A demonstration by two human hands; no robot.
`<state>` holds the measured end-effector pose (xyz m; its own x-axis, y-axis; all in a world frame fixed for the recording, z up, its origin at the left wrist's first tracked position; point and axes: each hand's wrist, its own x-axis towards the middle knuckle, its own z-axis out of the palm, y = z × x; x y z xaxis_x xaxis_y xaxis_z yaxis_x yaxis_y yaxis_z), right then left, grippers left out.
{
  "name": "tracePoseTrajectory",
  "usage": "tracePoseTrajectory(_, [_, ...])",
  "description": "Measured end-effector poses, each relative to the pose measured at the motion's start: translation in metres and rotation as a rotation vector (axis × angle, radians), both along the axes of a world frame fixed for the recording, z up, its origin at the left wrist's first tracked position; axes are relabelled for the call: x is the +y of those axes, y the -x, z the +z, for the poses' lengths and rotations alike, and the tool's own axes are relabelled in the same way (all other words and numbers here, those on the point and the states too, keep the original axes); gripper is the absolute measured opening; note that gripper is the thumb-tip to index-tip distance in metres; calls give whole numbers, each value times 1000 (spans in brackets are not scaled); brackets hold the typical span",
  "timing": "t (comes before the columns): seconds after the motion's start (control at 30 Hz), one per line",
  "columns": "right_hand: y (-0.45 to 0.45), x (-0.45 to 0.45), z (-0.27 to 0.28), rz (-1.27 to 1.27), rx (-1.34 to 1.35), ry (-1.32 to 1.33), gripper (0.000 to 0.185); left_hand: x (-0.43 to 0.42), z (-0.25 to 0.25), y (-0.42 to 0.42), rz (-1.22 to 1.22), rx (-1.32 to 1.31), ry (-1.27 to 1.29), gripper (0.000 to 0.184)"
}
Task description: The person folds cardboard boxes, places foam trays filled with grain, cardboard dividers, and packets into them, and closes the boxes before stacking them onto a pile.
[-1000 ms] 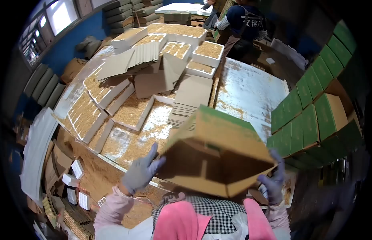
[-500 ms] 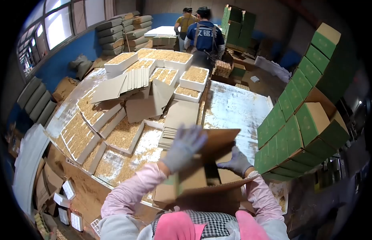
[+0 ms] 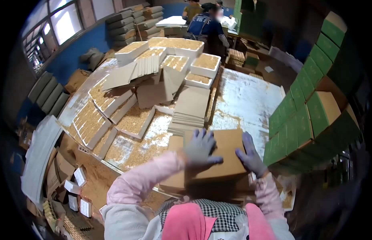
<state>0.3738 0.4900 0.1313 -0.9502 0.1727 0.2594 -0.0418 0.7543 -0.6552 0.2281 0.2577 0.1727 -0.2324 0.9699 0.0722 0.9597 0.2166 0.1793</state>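
A brown cardboard box [image 3: 225,164] stands before me at the table's near edge. Its top looks closed, with the panels lying flat. My left hand [image 3: 199,149], in a grey-purple glove, lies with spread fingers on the box's left part. At the right edge rests my right hand [image 3: 252,155], gloved alike, fingers stretched out and thumb apart over the top. Just beyond the box lies a stack of flat cardboard sheets [image 3: 190,104]. To its left, more cardboard [image 3: 172,176] shows partly under my left sleeve.
White trays [image 3: 206,64] filled with tan granular material cover the table's left and far parts. Loose cardboard sheets [image 3: 154,94] lean among them. Green cartons [image 3: 294,128] are stacked on the right. Two or more people [image 3: 202,24] stand at the far end.
The box's raised flap has come down and the dark opening is covered. My left hand has moved from above the flap onto the box. The view has shifted, and the far people have moved.
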Motion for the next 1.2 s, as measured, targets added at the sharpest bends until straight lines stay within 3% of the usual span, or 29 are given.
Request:
tracePoseTrajectory(0.03, [-9, 2, -2, 69, 97, -59, 52, -9, 2, -13, 115, -73, -186, 66])
tracePoseTrajectory(0.07, [-27, 1, -21, 18, 91, 243, 52, -26, 0, -3, 174, -307, -219, 77])
tracePoseTrajectory(0.13, [-38, 2, -57, 116, 120, 632, 48, -76, -18, 30, 233, -420, -376, 74])
tracePoseTrajectory(0.17, [-42, -12, -62, 146, 132, 297, 44, -97, -9, 28, 330, -480, -474, 71])
tracePoseTrajectory(0.2, [-45, -27, -67, 153, 177, -30, 41, -106, -17, 18, 403, -794, -746, 68])
tracePoseTrajectory(0.23, [-28, -56, -16, 187, 260, 26, 41, -106, -20, 3, 388, -999, -1005, 66])
tracePoseTrajectory(0.27, [-15, -65, 13, 139, 402, -132, 41, -103, -32, -2, 411, -995, -1072, 65])
tracePoseTrajectory(0.3, [-5, -75, 50, 175, 366, -7, 43, -101, -47, -9, 442, -994, -1139, 65])
tracePoseTrajectory(0.33, [6, -87, 91, 205, 331, 119, 46, -96, -55, -28, 642, -1167, -1043, 60])
tracePoseTrajectory(0.37, [16, -103, 133, 316, 101, 514, 51, -107, -69, -27, 618, -1399, -773, 55])
tracePoseTrajectory(0.43, [40, -128, 114, 468, -54, 303, 58, -133, -147, 6, 698, -1600, -835, 55])
tracePoseTrajectory(0.47, [55, -145, 81, 478, -122, 195, 64, -135, -110, 5, 790, -1581, -1047, 63])
tracePoseTrajectory(0.5, [69, -169, 47, 582, -188, 266, 69, -137, -73, 5, 865, -1532, -1257, 71])
tracePoseTrajectory(0.53, [68, -190, 41, 616, -284, 99, 72, -136, -54, 4, 835, -1272, -1032, 75])
tracePoseTrajectory(0.57, [68, -206, 36, 653, -378, -85, 74, -126, -72, 15, 774, -1136, -748, 76])
tracePoseTrajectory(0.6, [68, -201, 54, 667, -439, -59, 66, -111, -95, 21, 623, -1050, -881, 74])
tracePoseTrajectory(0.63, [66, -185, 68, 641, -339, 333, 50, -102, -95, 20, 600, -1133, -929, 74])
tracePoseTrajectory(0.67, [77, -159, 70, 608, 50, 279, 39, -96, -72, 17, 645, -1178, -856, 75])
tracePoseTrajectory(0.7, [74, -134, 70, 362, -52, 241, 39, -89, -91, 23, 635, -1123, -865, 75])
tracePoseTrajectory(0.77, [68, -83, 69, -109, -308, 217, 41, -113, -53, 29, 674, -1207, -755, 71])
tracePoseTrajectory(0.8, [60, -61, 43, -121, -274, 131, 40, -150, -53, 48, 687, -1270, -654, 66])
tracePoseTrajectory(0.87, [45, -18, -8, -157, -208, -43, 39, -252, -81, 121, 1043, -673, -763, 64])
tracePoseTrajectory(0.9, [44, -25, 8, -107, -286, 197, 36, -320, -98, 159, 1293, -307, -849, 66])
tracePoseTrajectory(0.97, [53, -50, 10, -187, -321, 273, 26, -468, -142, 229, 1810, 254, -831, 71])
tracePoseTrajectory(1.0, [56, -37, -1, -224, -380, 277, 27, -536, -158, 254, 2035, 77, -835, 77])
tracePoseTrajectory(1.07, [59, -10, -22, -287, -469, 296, 32, -644, -250, 298, 1944, -378, -1252, 72])
tracePoseTrajectory(1.1, [54, 6, -32, -321, -504, 317, 36, -659, -285, 308, 1818, -764, -1423, 60])
tracePoseTrajectory(1.17, [35, 46, -56, -374, -536, 381, 46, -621, -255, 309, 1903, -702, -1296, 44])
tracePoseTrajectory(1.2, [21, 69, -69, -389, -542, 431, 51, -619, -268, 310, 1624, -730, -1605, 40])
